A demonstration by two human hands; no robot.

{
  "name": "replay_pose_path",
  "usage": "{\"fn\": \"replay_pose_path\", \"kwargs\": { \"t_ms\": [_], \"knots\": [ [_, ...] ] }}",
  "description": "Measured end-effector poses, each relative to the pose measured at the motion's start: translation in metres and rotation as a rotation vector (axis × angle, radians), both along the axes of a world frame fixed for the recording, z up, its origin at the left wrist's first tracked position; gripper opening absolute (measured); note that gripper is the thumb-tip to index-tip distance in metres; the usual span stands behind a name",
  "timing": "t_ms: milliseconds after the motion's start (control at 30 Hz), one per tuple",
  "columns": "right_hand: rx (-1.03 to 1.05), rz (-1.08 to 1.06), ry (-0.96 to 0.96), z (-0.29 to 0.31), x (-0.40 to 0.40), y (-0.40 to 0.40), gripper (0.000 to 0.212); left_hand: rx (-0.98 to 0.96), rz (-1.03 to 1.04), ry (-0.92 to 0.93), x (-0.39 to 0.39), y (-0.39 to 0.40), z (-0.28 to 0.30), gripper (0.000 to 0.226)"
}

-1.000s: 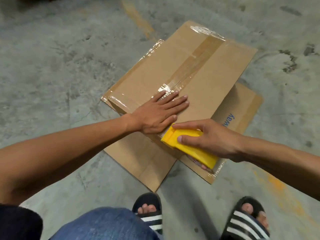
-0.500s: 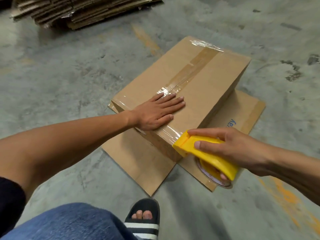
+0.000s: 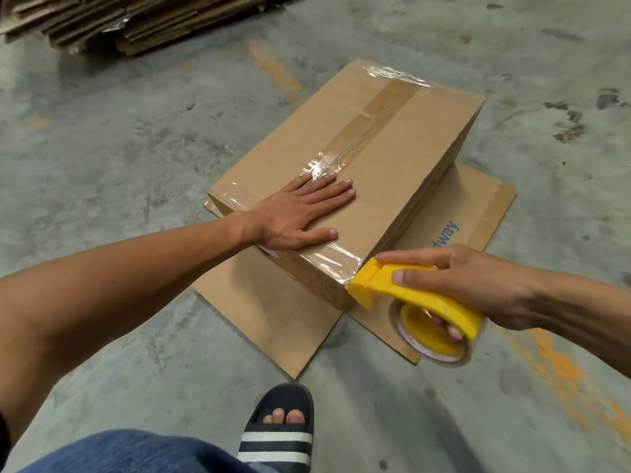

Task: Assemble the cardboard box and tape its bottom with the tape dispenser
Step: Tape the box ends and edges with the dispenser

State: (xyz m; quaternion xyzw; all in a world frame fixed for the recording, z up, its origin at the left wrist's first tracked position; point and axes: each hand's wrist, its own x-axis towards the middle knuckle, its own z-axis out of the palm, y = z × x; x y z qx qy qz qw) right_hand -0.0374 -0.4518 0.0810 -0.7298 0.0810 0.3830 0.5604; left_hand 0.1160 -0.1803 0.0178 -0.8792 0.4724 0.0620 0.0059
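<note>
Left hand lies flat, palm down, fingers spread wide on the upturned face of the cardboard box, near its closer end; it grips nothing, just presses. Right hand is wrapped around the yellow tape dispenser, index finger stretched along the top of the handle, thumb on the side, other fingers curled through the roll's core. Dispenser nose touches the box's near right corner, at the edge where the top face meets the near end wall. Tape roll hangs below the handle, just off the corner, over the flat cardboard.

Box sits on the concrete floor, assembled, flaps closed on the upper face. Clear tape strip runs along the centre seam from the far edge toward the left hand's fingertips, wrinkled at the far end and near the fingers. A second clear band covers the near edge, ending at the dispenser nose; more film shows on the near left corner.

Under the box, its lower flaps splay flat on the floor; blue lettering is partly visible on the right one. Stack of flattened cardboard lies at the top left, well apart from the box. One black sandal with white stripes and a denim-clad knee show at the bottom edge.
</note>
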Motion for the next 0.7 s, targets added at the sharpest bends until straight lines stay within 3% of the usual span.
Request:
{"fn": "replay_pose_path", "kwargs": {
  "t_ms": [133, 200, 367, 500, 700],
  "knots": [
    [-0.154, -0.003, 0.295, -0.046, -0.034, -0.032, 0.03, -0.011, -0.004, 0.014, 0.0, 0.0, 0.0, 0.076],
    [-0.187, -0.034, 0.341, -0.054, -0.037, -0.044, 0.03, -0.025, 0.021, 0.037, -0.002, -0.001, 0.004, 0.078],
    [-0.152, -0.173, 0.204, -0.048, 0.014, -0.05, 0.034, 0.053, 0.231, 0.074, -0.044, -0.044, 0.013, 0.099],
    [-0.14, -0.2, 0.128, -0.043, 0.044, -0.046, 0.033, 0.074, 0.191, 0.004, -0.079, -0.064, 0.0, 0.078],
    [-0.135, 0.051, 0.113, -0.047, 0.043, -0.03, 0.035, 0.095, 0.149, -0.011, -0.073, -0.003, -0.002, 0.065]
  ]
}}
